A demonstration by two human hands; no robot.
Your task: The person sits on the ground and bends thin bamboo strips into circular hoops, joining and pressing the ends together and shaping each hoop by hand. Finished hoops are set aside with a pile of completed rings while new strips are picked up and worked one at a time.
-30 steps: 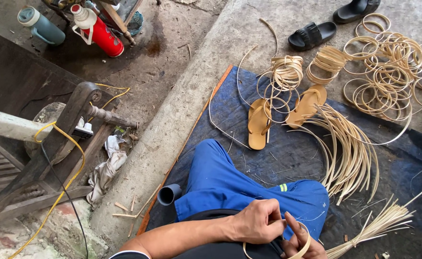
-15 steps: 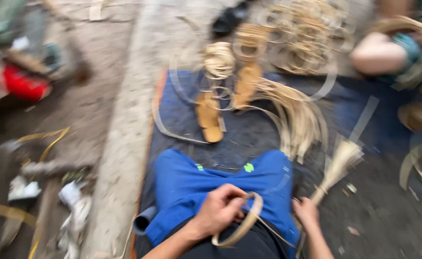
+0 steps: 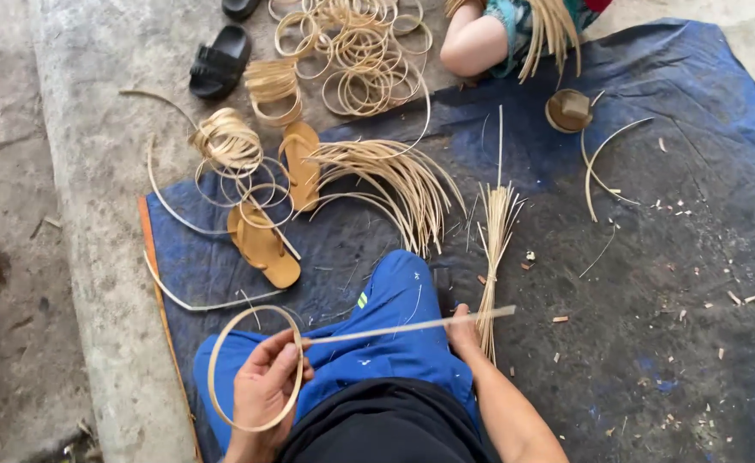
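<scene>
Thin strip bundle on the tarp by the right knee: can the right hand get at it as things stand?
Probably yes. The right hand sits right beside the strip bundle, nothing lying between them, though its grip already pinches the long strip running to the hoop in the left hand.

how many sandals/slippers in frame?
4. Two tan sandals on the blue tarp: one near its left edge, one just above it. Two black slides on the concrete: one whole, one cut off by the top edge. More may be hidden.

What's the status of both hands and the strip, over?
Left hand grips pale bamboo strip ring. Right hand pinches the ring's straight tail over blue trouser leg. Bundle of thin bamboo splints beside right hand.
</scene>
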